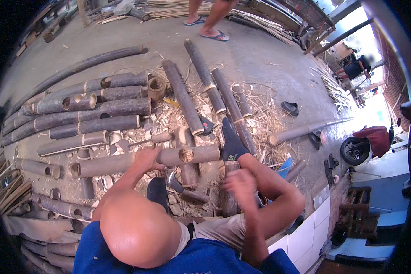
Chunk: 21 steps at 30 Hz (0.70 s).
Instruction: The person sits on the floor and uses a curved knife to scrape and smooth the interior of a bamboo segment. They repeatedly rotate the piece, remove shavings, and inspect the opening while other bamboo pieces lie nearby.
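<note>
A bamboo tube (112, 166) with a round hole cut near its right end lies crosswise before me, resting across a shorter bamboo piece (188, 172). My left hand (146, 160) grips this tube from above, left of the hole. Smeared by motion, my right hand (240, 186) hovers by my right shin over an upright-looking bamboo piece (230, 208); its fingers are unclear. Between my legs lies a tool with a curved metal blade (174, 183) and a wooden handle (195, 196). A dark sock (232, 140) covers my right foot beside the tube's right end.
Several dark bamboo poles (109, 106), some with holes, lie at the left. More poles (182, 96) lie ahead among wood chips (205, 109). A person's feet in sandals (213, 35) stand at the far side. Loose slippers (290, 108) and a motorbike (363, 148) are right.
</note>
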Tool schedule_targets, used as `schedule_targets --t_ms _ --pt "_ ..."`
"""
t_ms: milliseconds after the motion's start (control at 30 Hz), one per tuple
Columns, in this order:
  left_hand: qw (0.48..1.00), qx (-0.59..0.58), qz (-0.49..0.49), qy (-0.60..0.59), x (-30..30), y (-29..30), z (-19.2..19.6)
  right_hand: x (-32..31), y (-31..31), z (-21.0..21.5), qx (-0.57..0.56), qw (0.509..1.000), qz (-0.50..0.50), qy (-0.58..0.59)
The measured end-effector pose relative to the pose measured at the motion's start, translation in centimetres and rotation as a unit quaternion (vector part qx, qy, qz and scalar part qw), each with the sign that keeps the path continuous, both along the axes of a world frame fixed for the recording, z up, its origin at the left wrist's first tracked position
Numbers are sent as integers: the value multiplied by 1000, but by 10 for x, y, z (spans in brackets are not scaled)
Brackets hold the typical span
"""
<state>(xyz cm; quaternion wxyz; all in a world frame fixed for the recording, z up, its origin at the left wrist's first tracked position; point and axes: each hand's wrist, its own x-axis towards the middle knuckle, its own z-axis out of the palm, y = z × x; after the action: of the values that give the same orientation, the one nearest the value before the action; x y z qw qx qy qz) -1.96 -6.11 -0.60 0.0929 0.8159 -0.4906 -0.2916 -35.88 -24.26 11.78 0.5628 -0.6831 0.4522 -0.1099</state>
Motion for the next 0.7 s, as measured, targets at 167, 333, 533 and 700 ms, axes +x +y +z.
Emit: schedule_targets --t_ms 167,333,533,700 --pt "998 -59 17 -29 2 6 -3 46 51 -167 64 973 150 161" --pt "991 -68 69 -91 9 -2 -4 83 45 -170 186 980 -23 68" --pt "983 -88 75 -145 16 -14 6 134 -54 -112 -233 967 99 15" --pt "974 -113 91 -177 6 -15 14 101 -185 -103 -428 873 61 227"
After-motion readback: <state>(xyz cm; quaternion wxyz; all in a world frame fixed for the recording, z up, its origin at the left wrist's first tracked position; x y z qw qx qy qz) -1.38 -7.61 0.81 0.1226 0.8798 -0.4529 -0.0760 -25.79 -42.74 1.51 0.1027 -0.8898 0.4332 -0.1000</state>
